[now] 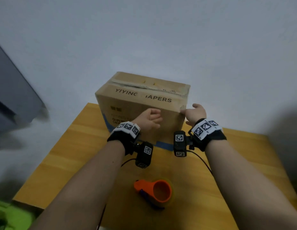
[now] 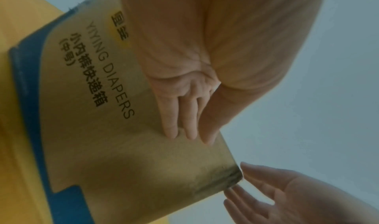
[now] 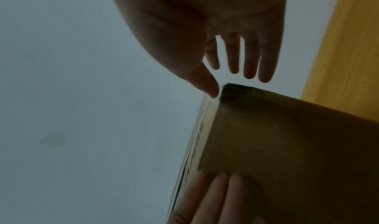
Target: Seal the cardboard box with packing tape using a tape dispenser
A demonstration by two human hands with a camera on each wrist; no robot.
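A brown cardboard box point(image 1: 136, 100) printed "YIYING DIAPERS" stands on the yellow wooden table point(image 1: 69, 155). Its top flaps are folded down, with a ragged seam point(image 1: 144, 86) between them. My left hand point(image 1: 149, 120) lies with straight fingers point(image 2: 184, 114) flat against the box's front face point(image 2: 92, 130). At the box's upper right front corner point(image 3: 231, 89), my right hand point(image 1: 195, 113) is spread open, thumb beside the corner and fingers point(image 3: 250, 57) off the cardboard. An orange tape dispenser point(image 1: 154, 191) with a tape roll lies on the table near me, untouched.
A pale wall point(image 1: 161, 39) stands close behind the box. A grey object point(image 1: 15, 97) stands at the far left, off the table. Something green point(image 1: 11, 216) shows at the bottom left. Thin cables point(image 1: 204, 163) trail from the wrist cameras over the table.
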